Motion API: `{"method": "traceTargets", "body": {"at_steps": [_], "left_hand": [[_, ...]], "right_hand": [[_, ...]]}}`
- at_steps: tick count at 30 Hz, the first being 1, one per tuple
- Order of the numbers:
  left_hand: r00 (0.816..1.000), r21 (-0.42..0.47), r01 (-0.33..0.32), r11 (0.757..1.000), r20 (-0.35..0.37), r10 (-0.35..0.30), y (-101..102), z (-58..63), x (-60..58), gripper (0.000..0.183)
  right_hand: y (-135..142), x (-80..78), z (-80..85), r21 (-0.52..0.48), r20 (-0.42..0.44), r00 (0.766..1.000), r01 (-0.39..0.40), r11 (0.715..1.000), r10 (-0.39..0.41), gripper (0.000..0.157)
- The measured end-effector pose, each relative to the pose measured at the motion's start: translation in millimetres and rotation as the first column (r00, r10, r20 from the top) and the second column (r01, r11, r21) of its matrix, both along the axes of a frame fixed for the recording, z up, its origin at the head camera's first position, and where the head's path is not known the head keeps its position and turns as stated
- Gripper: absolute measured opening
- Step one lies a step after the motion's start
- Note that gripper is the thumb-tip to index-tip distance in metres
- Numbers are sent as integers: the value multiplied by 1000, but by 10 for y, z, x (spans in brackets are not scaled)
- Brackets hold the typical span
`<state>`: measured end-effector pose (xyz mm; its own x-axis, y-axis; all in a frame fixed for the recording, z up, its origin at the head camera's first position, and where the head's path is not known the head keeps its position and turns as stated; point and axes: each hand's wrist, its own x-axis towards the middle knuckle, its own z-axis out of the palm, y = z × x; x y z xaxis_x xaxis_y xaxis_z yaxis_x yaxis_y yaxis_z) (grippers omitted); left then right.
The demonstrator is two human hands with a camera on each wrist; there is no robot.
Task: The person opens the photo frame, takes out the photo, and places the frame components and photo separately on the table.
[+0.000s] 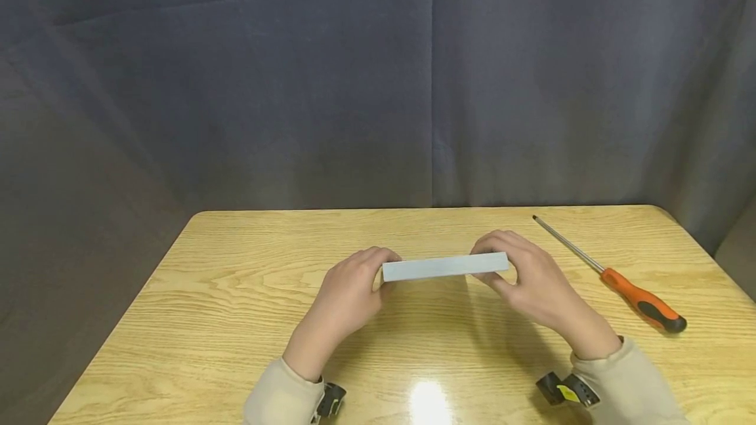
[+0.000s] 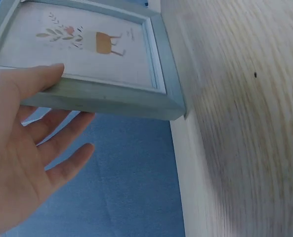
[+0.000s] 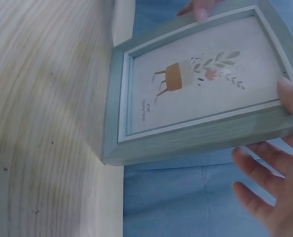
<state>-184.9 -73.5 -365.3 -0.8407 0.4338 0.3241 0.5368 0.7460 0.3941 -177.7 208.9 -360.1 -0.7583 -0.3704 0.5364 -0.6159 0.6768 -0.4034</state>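
A light blue-grey picture frame [image 1: 445, 267] stands upright over the table, its top edge toward the head camera. Its front holds a printed picture [image 3: 186, 79] of a plant in a brown pot on legs. My left hand [image 1: 352, 288] grips the left side, thumb [image 2: 47, 79] on the front border and fingers behind. On the opposite side my right hand [image 1: 534, 277] pinches the border the same way, its lower fingers [image 3: 257, 170] loosely bent behind the frame. In both wrist views the frame's bottom edge is right at the tabletop.
On the right of the wooden table [image 1: 236, 320] lies a screwdriver [image 1: 634, 294] with an orange and black handle, its shaft pointing to the back. A dark curtain [image 1: 331, 97] hangs behind the table's far edge.
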Motion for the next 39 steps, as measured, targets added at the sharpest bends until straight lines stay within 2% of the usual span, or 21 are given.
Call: {"method": "traceTargets", "body": {"at_steps": [4,9,14,17,22,31,39], "left_hand": [[1000,31,20,999,13,-21,4,2,1,27],[998,66,18,998,65,-22,10,17,15,29],[988,108,12,994,150,-28,30,7,11,32],[985,119,5,993,171,-25,47,-13,4,33],[988,126,-12,992,155,-7,72,-38,10,35],[991,130,-39,991,134,22,104,-70,23,33],[995,125,-51,991,88,40,116,-79,25,28]], "right_hand": [[6,30,16,-45,9,1000,6,999,-5,25],[25,29,13,-76,-2,1000,-10,997,10,16],[22,16,2,-108,-18,1000,-26,994,24,14],[5,12,-5,-129,-14,1000,-12,992,10,16],[-33,1,-19,-166,5,999,35,986,-35,20],[-96,-53,-112,-202,123,991,74,977,-50,22],[-125,-55,-112,-234,148,987,91,968,-57,19]]}}
